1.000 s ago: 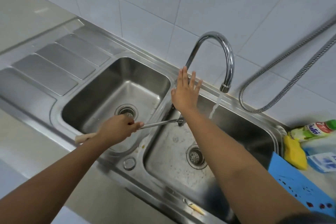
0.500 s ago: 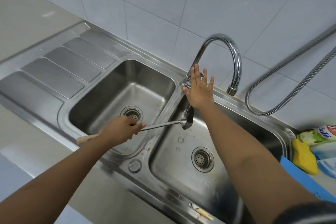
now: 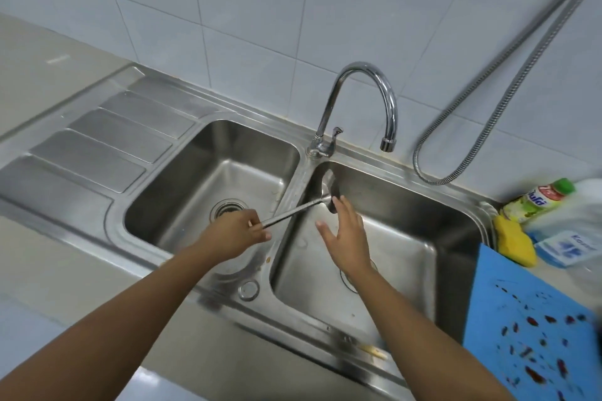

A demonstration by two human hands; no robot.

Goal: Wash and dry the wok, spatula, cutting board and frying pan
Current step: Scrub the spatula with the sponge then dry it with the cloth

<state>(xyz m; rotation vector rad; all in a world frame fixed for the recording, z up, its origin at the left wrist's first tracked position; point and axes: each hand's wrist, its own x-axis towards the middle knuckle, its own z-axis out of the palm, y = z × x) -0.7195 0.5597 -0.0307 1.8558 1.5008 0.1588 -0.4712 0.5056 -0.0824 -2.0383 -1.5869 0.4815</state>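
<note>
My left hand [image 3: 233,233] grips the handle of a steel spatula [image 3: 294,211], whose blade [image 3: 329,187] reaches over the divider into the right basin [image 3: 410,238] of the double sink. My right hand [image 3: 347,234] hovers open just in front of the blade, fingers spread, close to it but not holding it. The tap [image 3: 365,104] stands behind the divider with no water running. A blue cutting board [image 3: 527,329] speckled with red and dark scraps lies on the counter at the right. Wok and frying pan are out of view.
The left basin [image 3: 195,198] and ribbed drainboard [image 3: 97,146] lie to the left. A yellow sponge [image 3: 514,239], a green-capped detergent bottle [image 3: 537,200] and a blue-white packet [image 3: 563,247] sit by the right rim. A metal hose [image 3: 482,127] hangs on the tiled wall.
My right hand has come off the tap lever and dropped down beside the spatula blade. The water stopped a second ago. My left hand still holds the spatula.
</note>
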